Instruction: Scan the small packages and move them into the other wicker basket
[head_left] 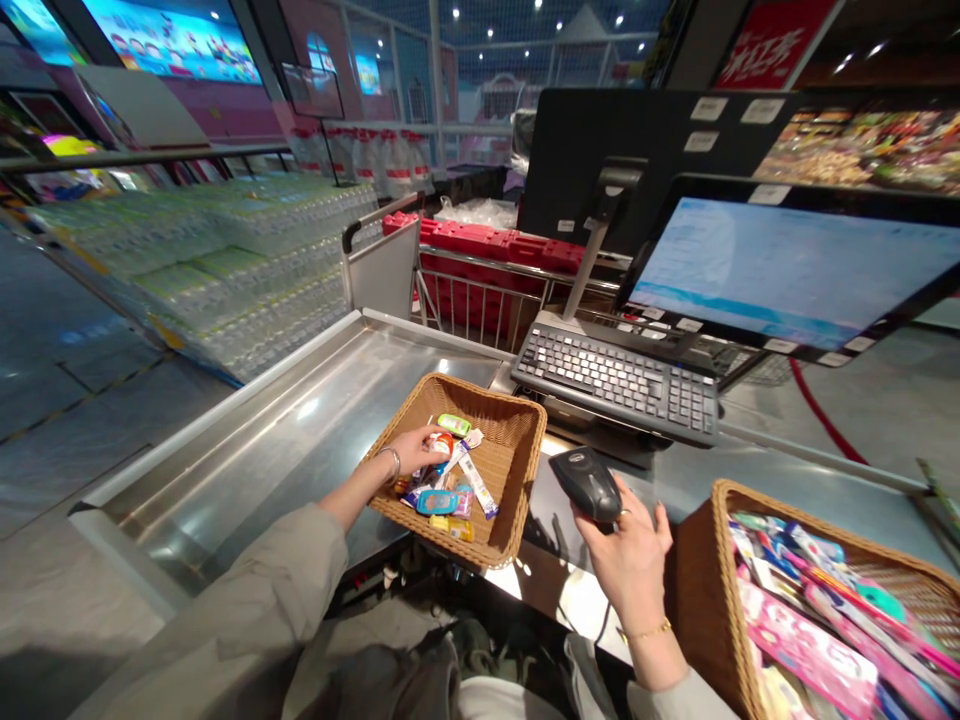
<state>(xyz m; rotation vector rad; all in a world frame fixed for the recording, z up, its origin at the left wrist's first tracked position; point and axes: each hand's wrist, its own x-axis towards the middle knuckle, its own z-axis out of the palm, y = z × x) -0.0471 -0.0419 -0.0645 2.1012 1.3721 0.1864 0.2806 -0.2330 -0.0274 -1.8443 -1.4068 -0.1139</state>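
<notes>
My left hand (414, 450) reaches into a brown woven basket (531, 440) on the metal counter. Its fingers close on a small red-and-white packaged item (442, 442), partly hidden by the hand. Around it in the basket lie a green packet (454, 424), a blue packet (436, 502), a yellow packet (453, 528) and a long white-and-blue package (478, 486). To the right of this basket, my right hand (626, 545) grips a black barcode scanner (586, 484), its head pointing up and left.
A second woven basket (721, 560), filled with toothbrushes and other packages, stands at the right. Behind the hands are a black keyboard (622, 375) and a lit monitor (795, 270). The metal counter (300, 430) has a raised rim. Beyond it stands a shopping cart (480, 300).
</notes>
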